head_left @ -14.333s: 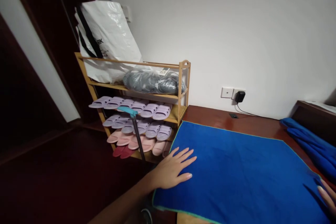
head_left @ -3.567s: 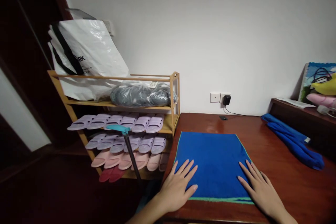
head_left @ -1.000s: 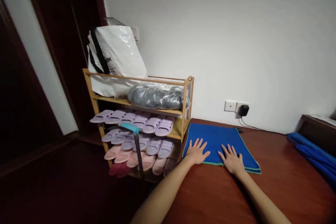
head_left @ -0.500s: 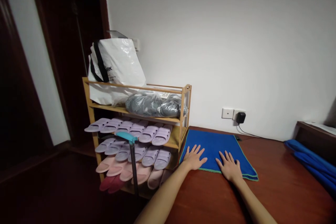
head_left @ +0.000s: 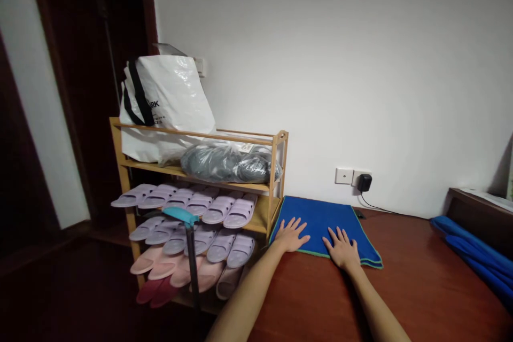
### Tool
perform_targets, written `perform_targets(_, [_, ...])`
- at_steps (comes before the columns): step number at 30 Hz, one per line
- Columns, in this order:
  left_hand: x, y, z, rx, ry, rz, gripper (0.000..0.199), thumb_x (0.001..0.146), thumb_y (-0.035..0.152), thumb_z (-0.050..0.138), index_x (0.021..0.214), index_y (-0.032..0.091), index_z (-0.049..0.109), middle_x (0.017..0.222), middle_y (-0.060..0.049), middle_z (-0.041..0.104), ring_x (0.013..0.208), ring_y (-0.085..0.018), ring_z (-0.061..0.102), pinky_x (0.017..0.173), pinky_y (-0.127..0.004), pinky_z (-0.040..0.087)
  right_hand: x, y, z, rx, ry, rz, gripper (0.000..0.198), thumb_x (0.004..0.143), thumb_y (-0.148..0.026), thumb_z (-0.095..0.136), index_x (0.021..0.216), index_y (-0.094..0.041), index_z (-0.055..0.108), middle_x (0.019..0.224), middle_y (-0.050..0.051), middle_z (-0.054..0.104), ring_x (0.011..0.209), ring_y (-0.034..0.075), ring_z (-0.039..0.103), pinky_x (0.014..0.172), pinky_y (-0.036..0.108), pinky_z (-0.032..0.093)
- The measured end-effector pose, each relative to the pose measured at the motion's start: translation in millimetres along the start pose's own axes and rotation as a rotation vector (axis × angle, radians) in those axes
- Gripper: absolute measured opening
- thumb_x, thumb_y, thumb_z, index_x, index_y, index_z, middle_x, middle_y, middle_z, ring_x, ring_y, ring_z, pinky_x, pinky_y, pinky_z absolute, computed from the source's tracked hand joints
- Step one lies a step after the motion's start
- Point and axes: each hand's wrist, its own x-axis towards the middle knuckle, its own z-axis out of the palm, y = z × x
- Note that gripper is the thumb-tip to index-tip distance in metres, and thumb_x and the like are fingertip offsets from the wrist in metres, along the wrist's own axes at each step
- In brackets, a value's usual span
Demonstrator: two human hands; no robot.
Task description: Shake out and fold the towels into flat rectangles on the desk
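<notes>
- We see the left hand (head_left: 292,236) laid palm down with its fingers spread, released, resting on the near left part of a blue cloth (head_left: 320,212).
- We see the right hand (head_left: 342,248) flat as well, fingers fanned and gripping nothing, over the near edge of the same cloth, to the right of the middle.
- The two hands sit apart, thumbs turned toward each other, with a strip of blue showing between them.
- The cloth lies on the reddish-brown table (head_left: 409,267), at its far left part, between the wooden rack (head_left: 273,168) and the wall, close to both; whether it touches either, we cannot tell.
- Its colour is a deep, even blue, and a thin green trim runs along the edges we can make out.
- It is folded: at the near right corner we find two green edges, one just past the other, so the layers do not quite line up there. How many layers lie beneath, we cannot tell.
- Its top looks flat and mostly smooth, matt rather than shiny, and its outline is four-sided, with the right side slanting outward toward us.
- Past its far right corner we notice a black plug (head_left: 364,182) in the wall.
- Well apart, at the table's right, we see a bunched blue fabric (head_left: 476,256), rumpled in long folds.
</notes>
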Motion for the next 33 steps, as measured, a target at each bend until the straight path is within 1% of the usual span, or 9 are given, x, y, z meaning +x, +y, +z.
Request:
perform_targets(4, [-1.0,1.7,-0.8,0.027,0.061,0.009,0.067,0.088,0.068,0.023,0.143,0.032,0.032,0.151,-0.002,0.025,0.139,-0.027,0.019,0.109,-0.057,0.014,-1.2,-2.1,1.7,0.002,0.065,-0.001,0.067,0.087,-0.065,0.018,0.143,-0.030,0.027,0.151,0.005,0.020,0.140,0.025,0.014,0.109,0.051,0.016])
perform_targets(8, [-13.1,12.5,-6.8,0.081,0.229,-0.016,0.057,0.095,0.054,0.018,0.144,0.026,0.029,0.153,-0.003,0.021,0.140,-0.022,0.017,0.112,-0.050,0.006,-15.4,-10.2,-1.7,-0.002,0.199,0.019,0.068,0.091,-0.059,0.015,0.145,-0.020,0.025,0.151,0.010,0.016,0.140,0.024,0.010,0.111,0.049,0.012])
perform_targets(12, [-25.9,16.9,-10.6,0.119,0.318,-0.074,0.054,0.098,0.043,0.016,0.143,0.019,0.032,0.152,-0.008,0.022,0.139,-0.023,0.020,0.112,-0.049,0.007,-42.8,5.9,-6.2,-0.001,0.252,0.020,0.064,0.091,-0.059,0.014,0.144,-0.025,0.027,0.152,0.004,0.014,0.141,0.019,0.008,0.111,0.046,0.013])
perform_targets(15, [-34.3,14.1,-9.6,0.121,0.307,-0.090,0.053,0.097,0.043,0.022,0.144,0.019,0.031,0.152,-0.010,0.022,0.138,-0.024,0.023,0.110,-0.052,0.014,-69.6,53.2,-10.4,0.000,0.248,0.067,0.063,0.090,-0.061,0.015,0.143,-0.029,0.027,0.152,0.001,0.014,0.140,0.017,0.011,0.110,0.045,0.017])
perform_targets(19, [-47.5,12.0,-7.9,0.109,0.274,-0.060,0.053,0.096,0.046,0.025,0.144,0.024,0.029,0.152,-0.007,0.022,0.138,-0.023,0.022,0.110,-0.049,0.016,-115.6,136.2,-21.6,-0.011,0.246,0.221,0.067,0.088,-0.062,0.015,0.141,-0.025,0.032,0.150,0.008,0.022,0.138,0.020,0.018,0.105,0.048,0.026])
perform_targets(23, [-63.6,16.8,-9.4,0.101,0.262,-0.025,0.056,0.096,0.047,0.023,0.146,0.021,0.025,0.153,-0.008,0.018,0.140,-0.022,0.016,0.110,-0.049,0.013,-162.2,203.4,-43.6,-0.071,0.292,0.265,0.064,0.087,-0.060,0.019,0.136,-0.025,0.038,0.151,0.007,0.019,0.139,0.019,0.013,0.107,0.047,0.021])
perform_targets(27, [-80.7,22.7,-11.2,0.100,0.266,0.034,0.056,0.096,0.049,0.027,0.146,0.024,0.024,0.153,-0.005,0.019,0.140,-0.020,0.015,0.112,-0.045,0.012,-189.6,266.6,-57.6,-0.161,0.509,0.378,0.063,0.086,-0.053,0.014,0.131,-0.020,0.044,0.152,0.011,0.012,0.139,0.025,0.012,0.104,0.055,0.016])
perform_targets(30, [-89.2,24.9,-11.5,0.094,0.273,0.043,0.056,0.096,0.048,0.028,0.146,0.024,0.024,0.153,-0.005,0.018,0.140,-0.020,0.015,0.112,-0.045,0.012,-190.6,311.3,-49.3,-0.068,0.662,0.641,0.071,0.084,-0.052,0.012,0.143,-0.013,0.024,0.140,0.021,0.034,0.127,0.037,0.031,0.091,0.061,0.027])
perform_targets(33, [-93.0,26.1,-12.6,0.078,0.271,0.005,0.057,0.095,0.048,0.028,0.146,0.023,0.025,0.153,-0.007,0.019,0.140,-0.021,0.015,0.111,-0.046,0.016,-183.4,335.9,-35.2,-0.104,0.609,0.624,0.071,0.083,-0.050,0.014,0.137,-0.010,0.033,0.119,0.022,0.052,0.106,0.040,0.045,0.082,0.061,0.031])
